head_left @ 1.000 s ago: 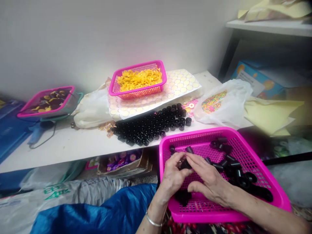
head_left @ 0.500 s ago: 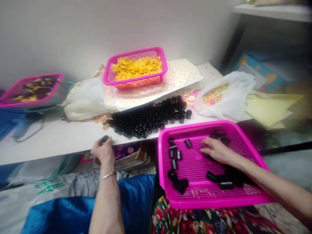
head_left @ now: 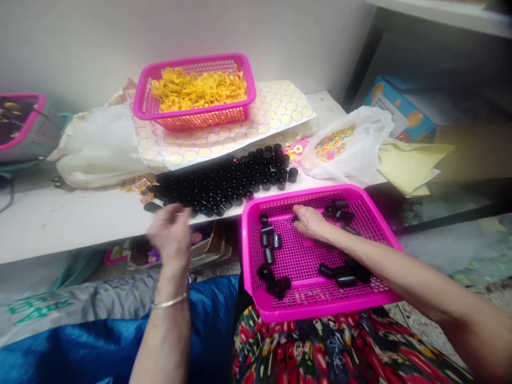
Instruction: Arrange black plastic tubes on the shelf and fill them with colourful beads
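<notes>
My right hand (head_left: pixel 314 223) reaches into a bright pink mesh basket (head_left: pixel 251 306), its fingertips closed on a small black cylindrical piece (head_left: pixel 295 217) that is mostly hidden. More black pieces (head_left: pixel 269 256) lie scattered along the basket's left side, with others at its lower right and upper right. My left hand (head_left: pixel 171 229) is over the front edge of the white table and smeared by motion, so its fingers are hard to read. Just beyond it, a dense array of upright black pieces (head_left: pixel 240 184) stands on the table. One dark piece (head_left: pixel 152 207) sits at the array's left end.
Behind the array, a pink basket of yellow plastic pieces (head_left: pixel 194 124) rests on sheets of round stickers (head_left: pixel 280 104). White plastic bags (head_left: pixel 96 146) (head_left: pixel 360 133) flank them. Yellow paper (head_left: pixel 412 160) lies at right; blue and silver sacks (head_left: pixel 80 346) are below the table.
My left hand, which held a black piece by the table edge, is now blurred beside the array, where a dark piece sits. My right hand moved left within the basket. The view shifted right.
</notes>
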`<state>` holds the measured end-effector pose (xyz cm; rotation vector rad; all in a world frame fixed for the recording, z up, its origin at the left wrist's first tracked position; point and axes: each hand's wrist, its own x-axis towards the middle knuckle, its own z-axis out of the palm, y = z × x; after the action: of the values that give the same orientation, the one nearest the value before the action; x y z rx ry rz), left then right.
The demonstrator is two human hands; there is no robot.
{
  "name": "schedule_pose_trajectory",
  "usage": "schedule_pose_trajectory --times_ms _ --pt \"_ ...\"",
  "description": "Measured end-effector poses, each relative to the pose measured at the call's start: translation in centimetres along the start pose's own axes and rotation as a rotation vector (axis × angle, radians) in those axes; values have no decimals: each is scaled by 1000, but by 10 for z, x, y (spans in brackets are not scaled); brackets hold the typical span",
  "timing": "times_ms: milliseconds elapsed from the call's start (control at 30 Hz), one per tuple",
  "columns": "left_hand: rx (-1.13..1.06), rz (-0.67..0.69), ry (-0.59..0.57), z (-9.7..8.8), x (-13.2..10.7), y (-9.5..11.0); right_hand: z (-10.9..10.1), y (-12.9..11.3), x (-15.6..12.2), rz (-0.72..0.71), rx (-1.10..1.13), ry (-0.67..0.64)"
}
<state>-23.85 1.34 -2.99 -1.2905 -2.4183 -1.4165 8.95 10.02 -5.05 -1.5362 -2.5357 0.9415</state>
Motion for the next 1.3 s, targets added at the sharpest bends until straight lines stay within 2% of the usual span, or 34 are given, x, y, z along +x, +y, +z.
schedule_pose_trajectory --times_ms 33,100,133,200,300,367,533,700,767,833,900,933,1000,1067,1200,1300 --pt "-13 98 -216 4 -24 23 -2 1 -3 -9 30 -6" --pt "46 288 -728 15 -67 66 -8 4 -12 -34 96 -18" --pt "155 361 -893 21 -84 83 -11 4 -18 -43 172 -20" --pt "392 486 -1015 33 -107 103 -16 4 -33 -44 421 -10" --pt "530 590 -1073 50 -116 107 -19 2 -61 -23 821 39" --pt "519 601 -1113 62 -117 104 -18 0 -78 -35 927 83" --pt "501 603 -1150 81 -122 111 -10 -5 -102 -119 949 229" --pt "431 620 -1269 80 -118 122 -7 -5 -109 -128 943 323" --pt "259 488 -1354 75 -112 128 -7 -1 -112 -110 984 345" --pt "-83 207 -1432 68 -107 136 -8 3 -116 -103 1009 378" --pt "-412 -81 -1436 59 -105 146 -9 7 -120 -110 982 427" --pt "-506 -164 -1416 55 -105 151 -10 8 -122 -118 946 452" --pt "-588 -249 -1375 48 -106 159 -13 7 -125 -142 854 497" --pt "-619 -276 -1354 47 -108 162 -17 5 -127 -175 771 517" --pt "-651 -342 -1332 54 -112 158 -19 2 -126 -219 706 527" --pt "-721 -458 -1295 61 -112 152 -16 4 -126 -187 735 526"
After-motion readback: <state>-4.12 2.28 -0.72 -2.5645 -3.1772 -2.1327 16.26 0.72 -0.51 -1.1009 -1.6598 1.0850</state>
